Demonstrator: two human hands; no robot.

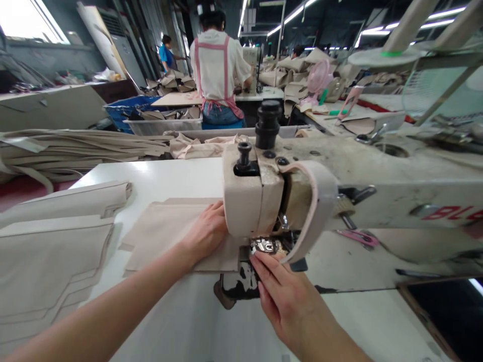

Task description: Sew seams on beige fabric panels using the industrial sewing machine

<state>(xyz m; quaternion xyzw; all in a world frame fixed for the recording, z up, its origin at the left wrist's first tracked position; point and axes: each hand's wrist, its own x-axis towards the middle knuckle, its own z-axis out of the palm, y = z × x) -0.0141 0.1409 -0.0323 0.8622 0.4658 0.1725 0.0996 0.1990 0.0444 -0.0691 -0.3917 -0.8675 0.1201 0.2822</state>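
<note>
A beige fabric piece [166, 231] lies flat on the white sewing table [169, 176], its right edge running under the head of a worn cream sewing machine [252, 201]. My left hand [206, 231] rests flat on the fabric just left of the machine head, fingers stretched out, partly hidden behind it. My right hand [283, 291] lies in front of the metal presser foot [266, 245], fingers straight and together, tips touching the fabric edge at the foot. The needle itself is hidden.
A stack of cut beige pieces [49, 251] lies at the left. Long beige strips [75, 148] pile up behind. A pink tool [358, 237] lies under the machine arm. A person in a pink-strapped apron [219, 70] works at a table ahead, another further back.
</note>
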